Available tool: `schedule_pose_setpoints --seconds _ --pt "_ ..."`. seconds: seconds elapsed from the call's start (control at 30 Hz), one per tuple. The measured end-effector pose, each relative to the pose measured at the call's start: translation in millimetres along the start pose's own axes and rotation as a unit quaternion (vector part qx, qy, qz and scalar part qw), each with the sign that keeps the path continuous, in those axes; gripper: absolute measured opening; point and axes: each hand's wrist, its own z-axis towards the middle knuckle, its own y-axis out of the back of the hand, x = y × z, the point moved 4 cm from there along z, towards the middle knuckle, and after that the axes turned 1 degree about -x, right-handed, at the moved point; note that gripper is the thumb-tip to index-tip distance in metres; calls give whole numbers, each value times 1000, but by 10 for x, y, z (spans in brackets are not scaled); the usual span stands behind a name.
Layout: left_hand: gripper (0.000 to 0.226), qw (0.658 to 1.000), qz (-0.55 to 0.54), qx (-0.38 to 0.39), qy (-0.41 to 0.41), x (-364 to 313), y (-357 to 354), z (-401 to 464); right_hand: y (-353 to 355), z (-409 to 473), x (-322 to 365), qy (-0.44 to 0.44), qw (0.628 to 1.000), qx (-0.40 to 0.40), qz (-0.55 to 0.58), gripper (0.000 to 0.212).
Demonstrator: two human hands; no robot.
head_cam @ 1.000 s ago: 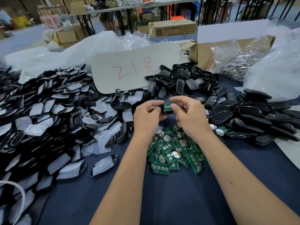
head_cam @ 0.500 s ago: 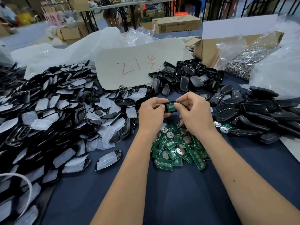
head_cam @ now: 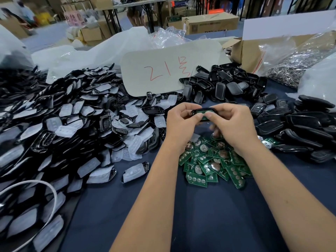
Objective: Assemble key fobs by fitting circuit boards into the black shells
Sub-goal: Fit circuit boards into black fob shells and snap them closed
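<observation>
Head-camera view over a crowded assembly table [head_cam: 200, 224]: at centre frame, one person's left hand [head_cam: 181, 122] and right hand [head_cam: 234, 124] meet above the work, each pinching an end of a single black shell [head_cam: 201, 111] held clear of the table, thumbs pressed onto the green circuit board [head_cam: 205, 117] sitting in its cavity. The two-handed grip appears meant to steady the shell while the board is pushed home; whether it has fully seated cannot be told. Directly beneath the hands lies the supply of loose circuit boards [head_cam: 214, 164], a heap of roughly two dozen, kept within the shortest reach. Shells fitted with translucent button pads [head_cam: 69, 128] spread across the left half of the frame, far too many to count, likely the feed stock. Two further heaps of black casings sit apart: one at upper centre-right [head_cam: 223, 86], one along the right edge [head_cam: 300, 128], each several dozen strong, seemingly sorted by type or stage. One grey card marked in red [head_cam: 172, 68] stands behind the piles, and one bag of small metal parts [head_cam: 294, 68] fills the upper right.
</observation>
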Motion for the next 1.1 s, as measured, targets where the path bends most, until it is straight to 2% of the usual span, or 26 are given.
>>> schedule_pose_setpoints --seconds 0.1,0.23,0.37,0.57,0.73,0.83,0.93,1.03,1.1 --pt "20 1000 -19 6 -5 -21 14 -1 -8 -2 9 -29 993 28 110 4" --pt "11 997 -72 5 25 -1 -5 -23 -32 -21 47 -13 993 1 114 3" --pt "11 997 -74 8 19 -35 39 -26 -63 -30 68 -15 992 -4 129 2" --pt "10 996 -84 -7 34 -55 132 -3 -95 -44 66 -63 977 60 196 8" --pt "7 994 -101 13 47 -13 132 -2 -95 -48 95 1 994 19 107 9" --pt "5 992 -116 11 53 24 128 7 -104 -59 79 8 996 -1 87 9" --pt "7 990 -130 12 57 50 122 26 -89 -38 51 -30 991 19 130 15" --pt "4 986 -151 1 66 80 128 42 -78 -13 21 -95 972 42 211 34" --pt "4 985 -156 -8 71 92 132 51 -53 5 3 -96 974 29 205 35"
